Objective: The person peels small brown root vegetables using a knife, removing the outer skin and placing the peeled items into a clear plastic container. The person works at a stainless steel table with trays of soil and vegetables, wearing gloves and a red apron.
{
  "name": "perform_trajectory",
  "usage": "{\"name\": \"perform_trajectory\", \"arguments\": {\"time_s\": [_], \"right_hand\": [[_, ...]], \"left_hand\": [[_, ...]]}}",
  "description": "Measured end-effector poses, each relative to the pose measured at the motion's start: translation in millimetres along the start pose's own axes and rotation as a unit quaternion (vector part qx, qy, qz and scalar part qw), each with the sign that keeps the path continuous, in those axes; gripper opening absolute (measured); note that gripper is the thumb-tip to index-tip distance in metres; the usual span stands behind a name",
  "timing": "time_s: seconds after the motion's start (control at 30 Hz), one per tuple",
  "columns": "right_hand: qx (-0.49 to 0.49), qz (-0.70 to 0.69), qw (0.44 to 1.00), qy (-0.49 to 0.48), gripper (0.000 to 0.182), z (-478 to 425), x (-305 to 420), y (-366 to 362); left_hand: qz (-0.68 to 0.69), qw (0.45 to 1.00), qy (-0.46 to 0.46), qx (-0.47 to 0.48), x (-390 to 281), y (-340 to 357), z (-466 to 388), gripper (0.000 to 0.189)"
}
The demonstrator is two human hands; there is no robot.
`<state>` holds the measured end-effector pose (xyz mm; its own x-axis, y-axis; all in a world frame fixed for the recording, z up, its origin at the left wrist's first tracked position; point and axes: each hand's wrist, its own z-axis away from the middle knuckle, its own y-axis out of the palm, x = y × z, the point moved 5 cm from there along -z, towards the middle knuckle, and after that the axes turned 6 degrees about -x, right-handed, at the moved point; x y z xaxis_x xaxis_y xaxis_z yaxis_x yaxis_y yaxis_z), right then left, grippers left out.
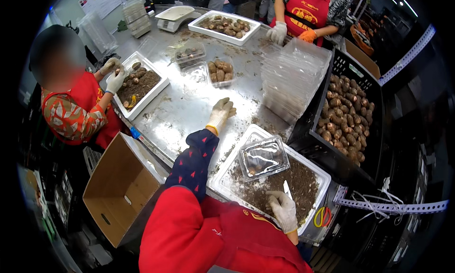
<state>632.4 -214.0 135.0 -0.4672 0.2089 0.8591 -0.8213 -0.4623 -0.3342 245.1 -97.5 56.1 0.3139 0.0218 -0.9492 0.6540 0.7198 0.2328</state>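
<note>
My left hand [221, 113], in a white knit glove, reaches out over the metal table with nothing visible in it. Just beyond it stands an open clear plastic clamshell box [223, 81] filled with small brown taro corms. My right hand [283, 209], also gloved, grips a knife whose pale blade [287, 189] points up past the fingers; its handle is hidden. Under that hand is a white foam tray [221, 183] with dark soil [301, 177] in it. A lidded clear clamshell box [264, 157] rests across the tray, with its contents partly lost in glare.
Right of the tray lie red-and-yellow-handled scissors [322, 216]. A black crate [309, 145] of taro adjoins stacked clear boxes [293, 77]. An open cardboard carton [117, 198] stands at left. Two co-workers [81, 105] [305, 9] work across the table [170, 127], near a scale [176, 18].
</note>
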Motion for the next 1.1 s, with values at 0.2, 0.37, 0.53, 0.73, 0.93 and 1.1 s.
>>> {"name": "perform_trajectory", "arguments": {"time_s": [0.2, 0.37, 0.53, 0.73, 0.93, 1.1], "right_hand": [[0.002, 0.001, 1.000, -0.006, 0.025, 1.0, 3.9, 4.6], [0.000, 0.081, 0.994, -0.073, 0.021, -2.2, 12.3, 5.7], [0.003, 0.064, 0.998, -0.028, 0.024, -8.5, -7.5, 4.2], [0.037, 0.123, 0.988, -0.086, 0.027, -5.7, 7.7, 2.9], [0.016, 0.099, 0.995, -0.029, 0.037, -13.0, -14.3, -0.5], [-0.009, -0.043, 0.999, 0.014, 0.044, -48.5, -41.3, 9.9]], "left_hand": [[-0.178, 0.974, -0.006, 0.137, -17.8, 9.1, 83.3, 0.043], [-0.355, 0.903, 0.133, 0.200, -14.7, 20.6, 129.0, 0.039], [-0.356, 0.877, 0.255, 0.198, -12.0, 28.1, 139.0, 0.026], [-0.418, 0.868, 0.209, 0.167, -5.4, 27.7, 135.2, 0.034], [-0.506, 0.810, 0.218, 0.201, -20.2, 38.0, 160.2, 0.051], [-0.557, 0.765, 0.255, 0.200, -8.8, 33.4, 157.5, 0.061]]}}
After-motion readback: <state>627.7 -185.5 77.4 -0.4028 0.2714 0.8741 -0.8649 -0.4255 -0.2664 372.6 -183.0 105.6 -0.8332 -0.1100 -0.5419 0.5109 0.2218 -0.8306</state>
